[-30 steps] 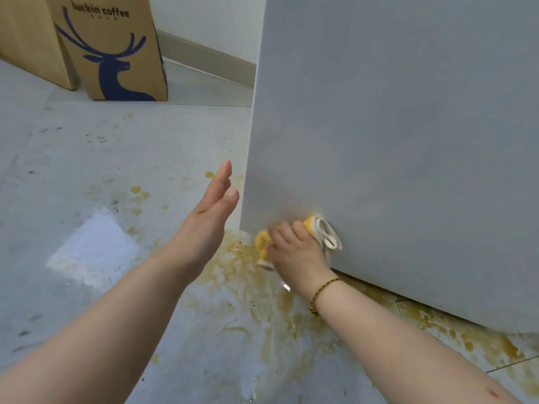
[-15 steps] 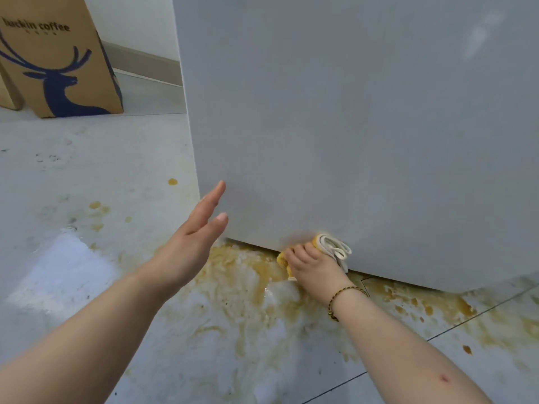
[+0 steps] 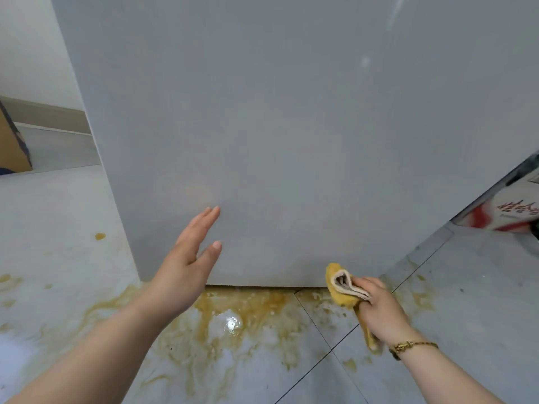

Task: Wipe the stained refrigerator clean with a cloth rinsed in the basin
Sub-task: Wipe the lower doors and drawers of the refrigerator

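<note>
Cardboard box (image 3: 13, 147), only a corner of it showing, stands at the far left edge against a pale wall. Grey floor tiles (image 3: 58, 217) spread out in front of it, dotted with small yellow-brown drips. The left hand (image 3: 180, 269) reaches in from the lower left, its fingers straight and together and its thumb spread apart, holding nothing. It is raised in front of the lower left part of the refrigerator (image 3: 291, 126); whether it touches the surface cannot be told. The refrigerator is a large, plain grey panel filling most of the view, with faint yellowish marks low on its face. Below its bottom edge a wide yellow-brown spill (image 3: 233, 313) lies wet on the floor. Further right, a bunched yellow cloth (image 3: 341, 290) with a pale inner side sits at the refrigerator's bottom edge, near its right corner. The right hand (image 3: 379, 310) grips it, fingers curled round the folds, with a tail of cloth hanging below the palm. A gold bracelet (image 3: 412, 345) circles that wrist. At the far right edge, a white object with red markings (image 3: 501, 211) shows past the refrigerator.
</note>
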`<state>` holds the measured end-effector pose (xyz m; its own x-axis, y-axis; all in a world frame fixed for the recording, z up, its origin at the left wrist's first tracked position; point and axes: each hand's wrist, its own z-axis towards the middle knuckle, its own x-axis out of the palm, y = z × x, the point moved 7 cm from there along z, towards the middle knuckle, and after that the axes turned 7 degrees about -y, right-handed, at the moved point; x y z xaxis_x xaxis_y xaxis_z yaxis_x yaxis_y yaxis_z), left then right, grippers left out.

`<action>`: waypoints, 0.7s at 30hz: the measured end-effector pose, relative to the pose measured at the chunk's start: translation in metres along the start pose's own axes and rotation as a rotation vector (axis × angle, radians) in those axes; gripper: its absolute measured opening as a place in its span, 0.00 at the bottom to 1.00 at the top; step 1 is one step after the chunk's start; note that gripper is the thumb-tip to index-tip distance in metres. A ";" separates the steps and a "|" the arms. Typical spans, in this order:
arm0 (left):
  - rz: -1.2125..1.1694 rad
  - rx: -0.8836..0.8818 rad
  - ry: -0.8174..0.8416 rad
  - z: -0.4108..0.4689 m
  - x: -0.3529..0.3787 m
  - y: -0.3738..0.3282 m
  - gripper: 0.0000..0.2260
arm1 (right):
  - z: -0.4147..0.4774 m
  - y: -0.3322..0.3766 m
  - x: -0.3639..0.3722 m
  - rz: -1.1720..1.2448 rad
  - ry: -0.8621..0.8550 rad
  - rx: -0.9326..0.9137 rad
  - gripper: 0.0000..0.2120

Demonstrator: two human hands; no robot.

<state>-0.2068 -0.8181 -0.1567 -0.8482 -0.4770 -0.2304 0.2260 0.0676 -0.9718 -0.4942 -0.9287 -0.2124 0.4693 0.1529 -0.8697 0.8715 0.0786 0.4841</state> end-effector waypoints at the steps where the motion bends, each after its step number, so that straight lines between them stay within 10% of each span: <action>1: 0.016 0.062 -0.002 0.003 0.002 -0.014 0.20 | -0.008 0.003 -0.015 0.174 -0.026 0.068 0.21; 11: 0.174 0.463 -0.054 0.006 -0.029 -0.156 0.22 | -0.076 0.048 -0.149 1.110 -0.057 0.446 0.07; 15: 0.184 0.456 -0.184 0.004 -0.021 -0.189 0.35 | -0.058 0.060 -0.175 1.161 -0.036 0.297 0.39; 21: 0.317 0.708 -0.251 -0.014 0.076 -0.231 0.19 | -0.011 0.004 -0.218 1.133 -0.222 0.226 0.06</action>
<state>-0.3297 -0.8579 0.0493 -0.5796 -0.7159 -0.3894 0.7578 -0.2978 -0.5805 -0.5947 -0.9506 -0.0204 0.9874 -0.1538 0.0381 -0.0647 -0.1717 0.9830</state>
